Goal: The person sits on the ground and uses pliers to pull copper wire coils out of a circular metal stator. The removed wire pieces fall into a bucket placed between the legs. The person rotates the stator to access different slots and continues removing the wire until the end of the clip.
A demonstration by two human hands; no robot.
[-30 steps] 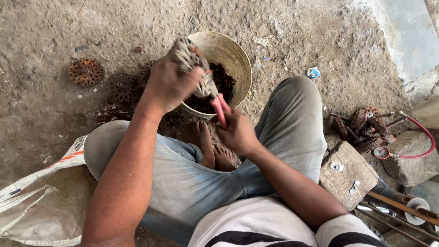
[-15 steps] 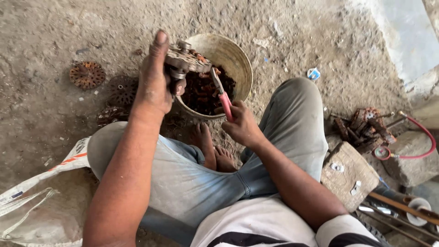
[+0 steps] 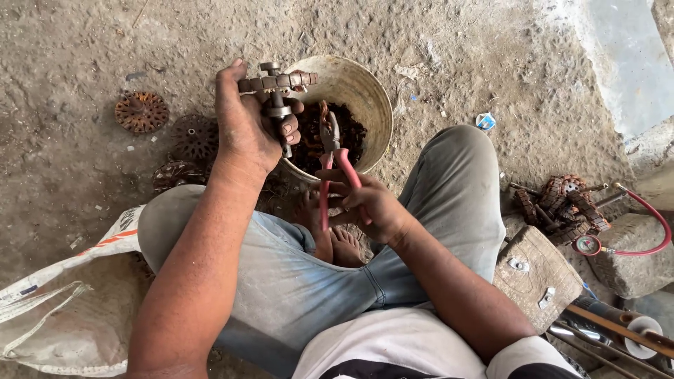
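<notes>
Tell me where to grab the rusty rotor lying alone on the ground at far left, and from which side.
Grip the rusty rotor by its round outer rim, coming straight down from above. It lies flat on the ground with its toothed face up and open space all round it, so fingers can close across the disc. The small hub at its middle looks too short to hold firmly.

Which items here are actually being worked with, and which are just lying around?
In use: motor rotor in left hand; red-handled pliers in right hand; bucket of scrap below.

Lying about: rusty disc, white sack, rotor pile, red hose.
</notes>
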